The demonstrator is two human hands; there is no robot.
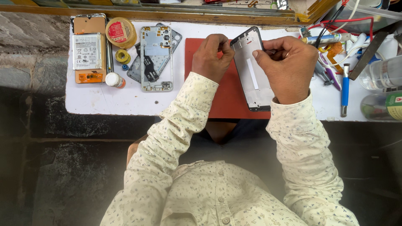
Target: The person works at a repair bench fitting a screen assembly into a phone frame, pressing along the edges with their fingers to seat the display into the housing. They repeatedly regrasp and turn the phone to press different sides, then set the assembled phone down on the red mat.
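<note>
A grey phone frame with a black rim lies tilted over a red mat on the white worktop. My left hand pinches the frame's top left corner. My right hand grips its top right edge, fingers curled over the rim. Both sleeves are pale and patterned. Whether a small tool sits in either hand cannot be told.
To the left lie an open phone body, a battery on an orange back cover, a round tin, a solder roll and a small white bottle. At right are a blue-handled screwdriver, wires and clear bottles.
</note>
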